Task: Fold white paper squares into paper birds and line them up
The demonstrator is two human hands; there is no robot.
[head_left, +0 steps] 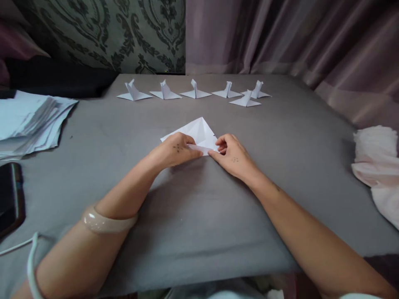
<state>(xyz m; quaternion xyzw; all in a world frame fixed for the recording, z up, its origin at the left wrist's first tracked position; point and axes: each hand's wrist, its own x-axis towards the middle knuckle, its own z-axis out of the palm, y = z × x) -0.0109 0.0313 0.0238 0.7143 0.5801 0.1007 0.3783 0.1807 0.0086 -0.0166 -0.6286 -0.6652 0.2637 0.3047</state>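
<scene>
At the middle of the grey cloth-covered tabletop (199,236), I have the creased white paper sheet (199,131), its near edge pinched in my left hand (176,150) and its right corner in my right hand (234,157), and I should keep the narrow folded flap (205,150) even before pressing its crease firmly.

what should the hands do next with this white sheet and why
Probably press the narrow flap flat along the near edge: it seems turned up and not fully creased, and the left hand and right hand both hold the white sheet there.
</scene>
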